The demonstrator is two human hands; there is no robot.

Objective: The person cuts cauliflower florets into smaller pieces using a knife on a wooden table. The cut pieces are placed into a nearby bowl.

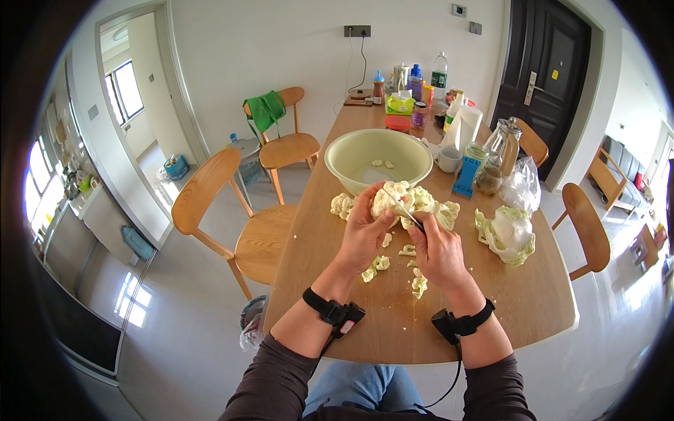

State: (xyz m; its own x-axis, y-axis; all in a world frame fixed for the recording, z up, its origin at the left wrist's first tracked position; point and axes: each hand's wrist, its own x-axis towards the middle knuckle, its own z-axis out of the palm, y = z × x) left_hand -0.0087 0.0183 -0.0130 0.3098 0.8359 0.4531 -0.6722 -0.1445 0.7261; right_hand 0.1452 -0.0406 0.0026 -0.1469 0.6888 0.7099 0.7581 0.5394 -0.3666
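My left hand [362, 226] grips a cauliflower floret [383, 202] above the table, close to the near rim of a pale green plastic bowl [342, 166]. In my right hand [438, 250] is a small knife [401, 205], its blade laid across the floret. A few small florets [382, 163] lie inside the bowl. Larger cauliflower pieces [447, 214] rest on the table behind my hands, and another floret [342, 206] sits left of them. Trimmed scraps [376, 268] and crumbs are scattered below my hands.
A leafy cabbage-like head [506, 234] lies at the table's right. Behind it stand a glass pitcher [500, 147], a blue plastic object [466, 177] and a white mug [449, 159]. Bottles and jars [418, 116] crowd the far end. Wooden chairs [266, 244] flank the wooden table [379, 326].
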